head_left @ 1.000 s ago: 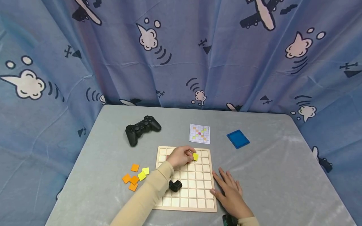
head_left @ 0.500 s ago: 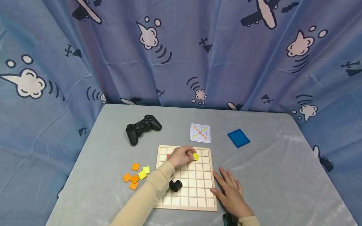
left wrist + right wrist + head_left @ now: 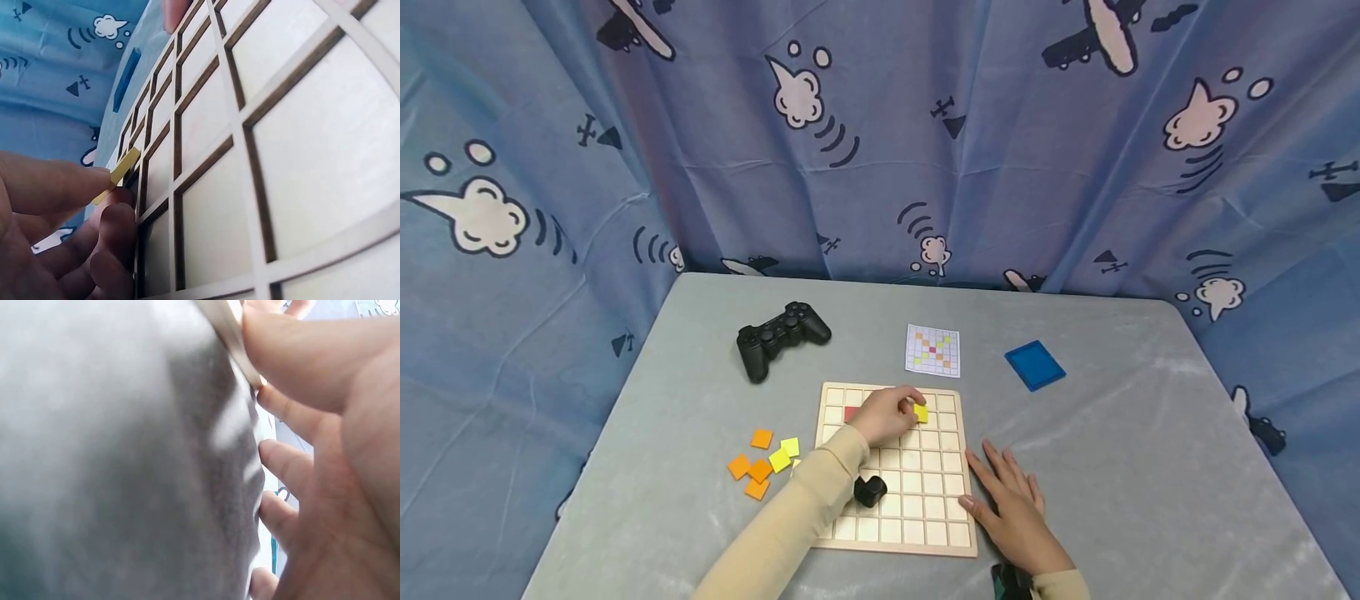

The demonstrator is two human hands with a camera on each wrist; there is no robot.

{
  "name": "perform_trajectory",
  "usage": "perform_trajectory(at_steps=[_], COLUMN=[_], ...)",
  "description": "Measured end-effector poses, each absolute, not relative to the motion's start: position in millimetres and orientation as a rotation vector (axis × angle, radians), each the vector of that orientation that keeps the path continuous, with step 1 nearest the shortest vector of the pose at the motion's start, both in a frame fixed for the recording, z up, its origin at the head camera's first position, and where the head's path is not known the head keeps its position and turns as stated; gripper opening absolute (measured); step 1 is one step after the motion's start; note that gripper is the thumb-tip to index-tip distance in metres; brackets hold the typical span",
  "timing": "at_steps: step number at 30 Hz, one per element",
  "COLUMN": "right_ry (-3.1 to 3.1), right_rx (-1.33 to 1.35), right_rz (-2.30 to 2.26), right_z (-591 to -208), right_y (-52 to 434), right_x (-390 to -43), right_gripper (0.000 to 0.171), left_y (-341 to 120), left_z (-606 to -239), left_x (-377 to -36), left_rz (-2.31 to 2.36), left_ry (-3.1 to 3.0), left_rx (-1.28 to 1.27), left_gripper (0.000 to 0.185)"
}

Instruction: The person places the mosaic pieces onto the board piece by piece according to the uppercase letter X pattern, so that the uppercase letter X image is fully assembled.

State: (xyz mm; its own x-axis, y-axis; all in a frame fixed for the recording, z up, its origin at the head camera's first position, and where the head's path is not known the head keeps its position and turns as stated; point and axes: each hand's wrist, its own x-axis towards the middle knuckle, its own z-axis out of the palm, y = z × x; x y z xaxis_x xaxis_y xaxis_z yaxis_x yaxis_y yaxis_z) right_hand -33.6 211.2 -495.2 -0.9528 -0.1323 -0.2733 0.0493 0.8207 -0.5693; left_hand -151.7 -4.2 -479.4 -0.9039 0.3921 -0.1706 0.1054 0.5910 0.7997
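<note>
A wooden grid board (image 3: 917, 508) lies on the grey table. My left hand (image 3: 886, 413) reaches over its far rows and pinches a yellow square tile (image 3: 921, 412) (image 3: 117, 175) between thumb and fingertips, tilted just above a cell. A red tile (image 3: 850, 413) sits in a cell behind that hand. My right hand (image 3: 1009, 500) lies flat on the table, fingers straight, its thumb against the board's right edge (image 3: 231, 337).
Loose orange and yellow tiles (image 3: 763, 463) lie left of the board. A small black block (image 3: 870, 490) sits by my left sleeve. Behind the board are a pattern card (image 3: 932, 350), a black game controller (image 3: 781, 335) and a blue lid (image 3: 1033, 365). Blue curtain surrounds the table.
The left hand and its yellow tile have barely shifted over the board. The red tile behind the hand shows more now. The right hand stays put.
</note>
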Motion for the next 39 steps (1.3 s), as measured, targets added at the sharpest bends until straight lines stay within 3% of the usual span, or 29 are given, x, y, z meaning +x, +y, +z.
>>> perform_trajectory(at_steps=[39], right_ry=[2.702], right_rx=[-0.092], right_rz=[-0.877], right_z=[-497], right_y=[213], right_x=[-33], right_gripper=[0.07], left_y=[11], left_z=[-488], left_x=[-149], left_rz=[0.905], left_ry=[2.752], left_rx=[0.583], left_gripper=[0.022])
